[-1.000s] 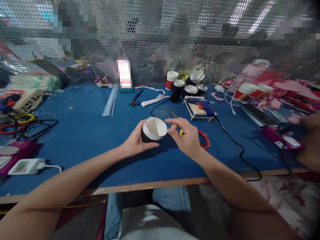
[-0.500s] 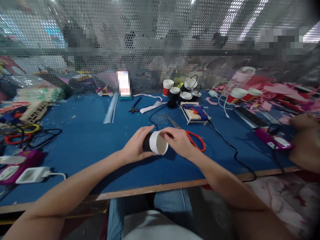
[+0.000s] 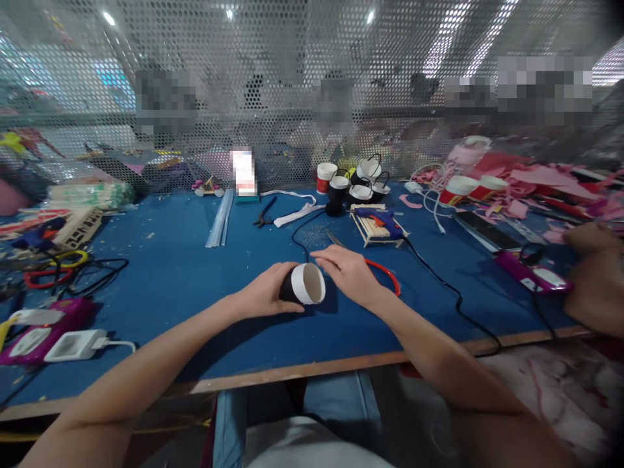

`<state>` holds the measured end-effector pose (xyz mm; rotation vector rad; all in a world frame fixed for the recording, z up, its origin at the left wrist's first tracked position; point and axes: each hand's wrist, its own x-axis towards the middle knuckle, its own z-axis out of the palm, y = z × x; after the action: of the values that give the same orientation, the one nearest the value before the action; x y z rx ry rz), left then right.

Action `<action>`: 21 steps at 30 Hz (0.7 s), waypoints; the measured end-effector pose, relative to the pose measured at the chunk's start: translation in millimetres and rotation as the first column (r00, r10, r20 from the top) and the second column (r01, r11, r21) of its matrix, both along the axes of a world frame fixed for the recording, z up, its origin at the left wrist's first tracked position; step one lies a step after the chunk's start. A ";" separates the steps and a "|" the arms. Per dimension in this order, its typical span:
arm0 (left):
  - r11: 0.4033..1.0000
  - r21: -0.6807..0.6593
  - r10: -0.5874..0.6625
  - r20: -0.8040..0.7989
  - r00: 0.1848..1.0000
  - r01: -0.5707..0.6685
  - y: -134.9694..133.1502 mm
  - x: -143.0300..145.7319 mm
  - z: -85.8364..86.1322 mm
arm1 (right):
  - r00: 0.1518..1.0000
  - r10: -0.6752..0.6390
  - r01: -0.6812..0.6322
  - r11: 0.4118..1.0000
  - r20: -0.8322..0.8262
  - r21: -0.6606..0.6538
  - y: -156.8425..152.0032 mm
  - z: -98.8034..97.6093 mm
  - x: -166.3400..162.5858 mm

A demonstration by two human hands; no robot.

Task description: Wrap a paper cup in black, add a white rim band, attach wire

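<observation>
My left hand (image 3: 266, 294) is wrapped round a black paper cup (image 3: 304, 284) with a white rim and white inside. The cup lies on its side on the blue table (image 3: 185, 273), its mouth turned toward me. My right hand (image 3: 347, 273) sits just right of the cup, fingers stretched out over its top edge and touching it. Red-handled scissors (image 3: 385, 273) lie right behind my right hand.
At the back stand several black and red cups (image 3: 351, 183), a blue glue gun (image 3: 380, 218) on a stick rack, pliers (image 3: 263, 213) and white strips. Cables and chargers (image 3: 68, 344) lie left. Another person's hand (image 3: 595, 273) and pink scraps are at the right. A perforated screen closes the back.
The cup was upright in my left hand; it has tipped onto its side and come down to the table. My right hand has moved in to its rim.
</observation>
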<state>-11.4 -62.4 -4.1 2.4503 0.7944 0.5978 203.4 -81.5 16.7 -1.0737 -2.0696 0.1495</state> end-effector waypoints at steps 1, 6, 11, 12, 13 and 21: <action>1.000 -0.007 0.020 0.006 1.000 -0.020 3.9 -2.9 1.9 | 0.998 -0.057 0.055 0.997 -0.030 -0.056 0.5 3.7 3.0; 0.965 -0.113 0.250 0.112 0.962 -0.237 41.8 -19.7 9.2 | 0.961 -0.239 0.269 0.921 0.137 -0.281 4.1 24.3 20.7; 0.925 -0.309 0.303 0.256 0.918 -0.219 85.5 -21.2 2.1 | 0.938 -0.165 0.264 0.911 0.305 -0.318 11.6 31.3 24.9; 0.930 -0.278 0.313 0.253 0.915 -0.242 91.8 -19.3 -2.8 | 0.940 -0.158 0.254 0.915 0.301 -0.315 13.4 30.8 24.2; 0.934 -0.227 0.324 0.219 0.920 -0.275 96.9 -17.0 -8.6 | 0.945 -0.150 0.243 0.917 0.290 -0.317 15.0 29.8 23.4; 0.894 0.148 0.448 -0.283 0.848 -0.423 114.6 -27.0 -21.2 | 0.966 -0.148 0.221 0.898 0.212 -0.382 15.0 16.1 31.0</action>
<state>-38.4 52.2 -25.2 2.4781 1.5123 0.4038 234.4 -66.5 32.8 -1.5803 -2.1310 0.4126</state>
